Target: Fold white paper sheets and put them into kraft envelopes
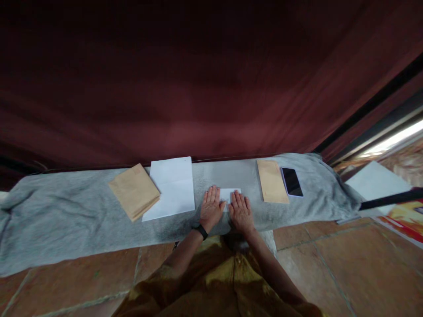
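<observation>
The small white paper point(227, 194) lies on the grey cloth point(228, 171), between the larger white sheet point(173, 187) and the right-hand brown packet point(273, 182), and here's the left hand point(210, 211) spread flat at one side, the right hand point(242, 213) spread flat at the other, fingers stretched, neither one gripping! Even weight through both palms looks the key here, edges kept square, because that soft cloth underneath could let a crease wander.

We see a red wall point(211, 110), darkest toward the top, behind the far edge of the grey-draped bench point(66, 224), terracotta floor tiles point(358, 248) below its near edge, and bright light point(398, 140) beyond its right end.
</observation>
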`<move>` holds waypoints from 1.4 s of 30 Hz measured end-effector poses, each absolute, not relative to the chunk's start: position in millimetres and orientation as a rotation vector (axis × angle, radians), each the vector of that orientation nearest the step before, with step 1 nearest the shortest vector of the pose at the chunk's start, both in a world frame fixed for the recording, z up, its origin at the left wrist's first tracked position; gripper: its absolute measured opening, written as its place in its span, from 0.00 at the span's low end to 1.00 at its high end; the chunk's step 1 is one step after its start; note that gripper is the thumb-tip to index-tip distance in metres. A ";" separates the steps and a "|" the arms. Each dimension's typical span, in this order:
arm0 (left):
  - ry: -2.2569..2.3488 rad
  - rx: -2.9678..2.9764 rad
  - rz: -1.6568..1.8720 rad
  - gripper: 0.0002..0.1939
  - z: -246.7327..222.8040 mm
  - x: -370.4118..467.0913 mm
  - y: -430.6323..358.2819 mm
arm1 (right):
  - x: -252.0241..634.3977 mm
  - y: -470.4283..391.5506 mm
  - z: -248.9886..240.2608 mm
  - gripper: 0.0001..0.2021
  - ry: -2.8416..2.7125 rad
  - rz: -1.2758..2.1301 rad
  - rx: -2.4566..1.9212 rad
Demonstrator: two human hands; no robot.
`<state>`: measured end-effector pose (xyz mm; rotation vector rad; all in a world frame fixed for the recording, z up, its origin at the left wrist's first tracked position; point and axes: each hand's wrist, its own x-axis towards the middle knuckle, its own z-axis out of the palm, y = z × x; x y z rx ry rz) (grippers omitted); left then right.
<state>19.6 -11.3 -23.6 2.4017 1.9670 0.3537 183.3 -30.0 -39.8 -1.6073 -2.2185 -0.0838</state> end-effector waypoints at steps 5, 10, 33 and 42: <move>1.936 2.453 0.318 0.34 -21.5 17.3 -13.2 | 183.3 -28.1 -36.9 0.26 -2.207 -0.044 -1.607; 1.920 2.448 0.239 0.33 -21.6 18.6 -12.1 | 166.8 -23.4 -28.4 0.27 -2.260 0.137 -1.493; 1.940 2.400 0.283 0.34 -14.9 24.9 -13.3 | 199.5 -18.0 -43.6 0.28 -2.290 -0.121 -1.597; 1.963 2.377 0.317 0.35 -20.0 20.8 -14.2 | 212.7 -23.7 -43.0 0.27 -2.217 -0.104 -1.738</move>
